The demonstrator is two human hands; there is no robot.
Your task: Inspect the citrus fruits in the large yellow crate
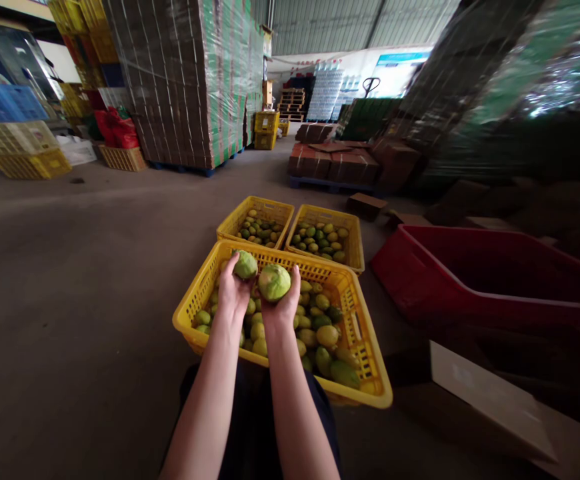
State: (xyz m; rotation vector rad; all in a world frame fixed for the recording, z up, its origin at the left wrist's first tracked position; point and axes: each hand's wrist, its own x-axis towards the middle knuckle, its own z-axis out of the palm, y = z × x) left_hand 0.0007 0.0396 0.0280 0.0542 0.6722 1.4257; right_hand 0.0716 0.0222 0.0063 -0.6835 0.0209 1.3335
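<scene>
My left hand (233, 290) is wrapped round a bumpy, roundish green fruit (246, 265) that looks like a guava. Close beside it, my right hand (281, 303) cups a second, paler green fruit (275, 283) of the same look, its thumb along the right side. Both hands are over a large yellow plastic crate (370, 347) with slotted walls. Loose green and yellowish fruits (327, 335) cover the bottom of this crate, some of them hidden behind my forearms.
Two more yellow crates, one at left (226, 225) and one at right (355, 247), stand just beyond, holding similar fruit. A red tub (405, 273) and an opened cardboard box (490, 393) are on the right. Wrapped stacks of cartons (170, 87) rise behind on pallets.
</scene>
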